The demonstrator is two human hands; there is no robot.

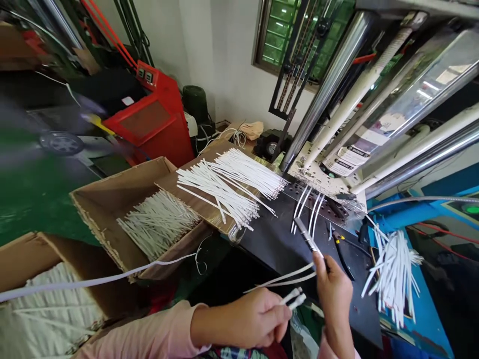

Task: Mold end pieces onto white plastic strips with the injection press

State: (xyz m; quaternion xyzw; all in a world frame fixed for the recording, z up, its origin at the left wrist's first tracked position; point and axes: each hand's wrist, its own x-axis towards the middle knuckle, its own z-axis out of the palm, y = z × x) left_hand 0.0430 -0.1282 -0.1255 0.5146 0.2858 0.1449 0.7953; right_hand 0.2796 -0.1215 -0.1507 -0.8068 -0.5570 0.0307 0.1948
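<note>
My left hand (pixel 264 319) is closed on a couple of white flat cables, and their short ends (pixel 295 297) stick out past the fingers. Two thin white lengths (pixel 284 280) arc from behind this hand toward the right one; whether they belong to the same cables I cannot tell. In my right hand (pixel 335 286), closed in a grip, is a narrow metal tool (pixel 307 233) that points up and left. Its exact kind is unclear. Beyond its tip, several white cables (pixel 316 212) lie over the black table edge, running under the machine's base.
Piles of white cables (pixel 224 189) lie on a cardboard sheet. Cartons (pixel 112 239) with more stand left. Pliers (pixel 343 257) rest on the black table (pixel 262 249). Another cable bundle (pixel 396 274) hangs at right. A columned machine (pixel 322 159) rises behind; a fan (pixel 62 143) spins left.
</note>
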